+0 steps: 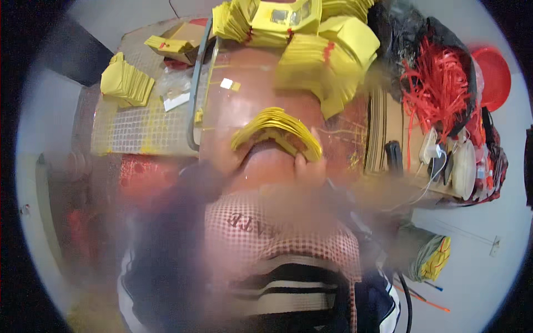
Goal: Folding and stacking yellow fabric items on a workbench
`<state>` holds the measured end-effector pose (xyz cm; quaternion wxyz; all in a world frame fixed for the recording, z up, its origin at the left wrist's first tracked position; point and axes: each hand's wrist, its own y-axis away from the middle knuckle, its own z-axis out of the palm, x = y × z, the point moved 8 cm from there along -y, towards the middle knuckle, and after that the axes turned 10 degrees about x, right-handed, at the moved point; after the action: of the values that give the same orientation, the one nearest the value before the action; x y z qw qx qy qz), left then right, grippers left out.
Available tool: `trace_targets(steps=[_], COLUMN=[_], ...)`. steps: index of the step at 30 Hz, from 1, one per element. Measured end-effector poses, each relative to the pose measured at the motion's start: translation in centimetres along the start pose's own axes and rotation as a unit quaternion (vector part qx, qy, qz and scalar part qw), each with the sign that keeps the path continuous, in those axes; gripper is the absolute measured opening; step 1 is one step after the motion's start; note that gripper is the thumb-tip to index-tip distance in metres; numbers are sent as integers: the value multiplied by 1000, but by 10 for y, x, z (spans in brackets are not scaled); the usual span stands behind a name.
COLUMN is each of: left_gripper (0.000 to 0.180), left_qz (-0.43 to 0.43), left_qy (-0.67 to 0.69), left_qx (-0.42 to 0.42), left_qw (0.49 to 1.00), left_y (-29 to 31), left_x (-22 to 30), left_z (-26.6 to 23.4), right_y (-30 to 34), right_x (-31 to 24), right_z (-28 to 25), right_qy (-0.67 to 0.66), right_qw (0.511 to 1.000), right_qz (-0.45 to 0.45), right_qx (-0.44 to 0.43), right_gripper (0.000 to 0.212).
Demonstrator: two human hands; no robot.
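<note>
A stack of yellow paper pieces [275, 119] is bent into an arch above the reddish-brown tabletop [261, 66], its layers fanned along the upper edge. My right hand [311, 167] grips the right end, fingers at the underside. At the left end my left hand [223, 159] holds the stack too, though its fingers are blurred. Just beyond lies a small white piece [226, 83] beside a small yellow piece [236, 86].
Yellow paper bundles [322, 61] with red ties crowd the far side. A grey metal bar [196, 89] separates the left mesh-covered surface [130, 127], which bears another yellow stack [126, 83]. Red plastic strips [441, 83] fill a black bag [402, 41] at right.
</note>
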<state>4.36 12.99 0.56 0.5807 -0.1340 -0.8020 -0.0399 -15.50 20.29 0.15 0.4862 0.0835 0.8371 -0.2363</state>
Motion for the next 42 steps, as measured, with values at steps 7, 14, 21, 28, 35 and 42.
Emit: trace_targets(steps=[7, 14, 21, 28, 35, 42], left_gripper=[30, 28, 33, 32, 33, 42], left_qz=[84, 79, 43, -15, 37, 392], left_qy=[159, -24, -378, -491, -525, -351], left_qx=[219, 200, 110, 33, 95, 234], left_qw=[959, 976, 918, 870, 845, 818], left_y=[-66, -229, -363, -387, -379, -271], left_x=[42, 126, 66, 54, 52, 155], left_z=[-62, -117, -85, -61, -58, -38], right_y=[-7, 4, 13, -6, -16, -27], right_x=[3, 9, 33, 40, 35, 27], right_z=[-17, -29, -37, -44, -35, -60], right_qy=[-141, -187, -123, -80, -37, -81], right_qw=[988, 975, 980, 980, 988, 982], right_qz=[39, 108, 150, 164, 140, 128], right_qx=[57, 51, 49, 76, 53, 108], right_gripper=[71, 63, 45, 41, 39, 42])
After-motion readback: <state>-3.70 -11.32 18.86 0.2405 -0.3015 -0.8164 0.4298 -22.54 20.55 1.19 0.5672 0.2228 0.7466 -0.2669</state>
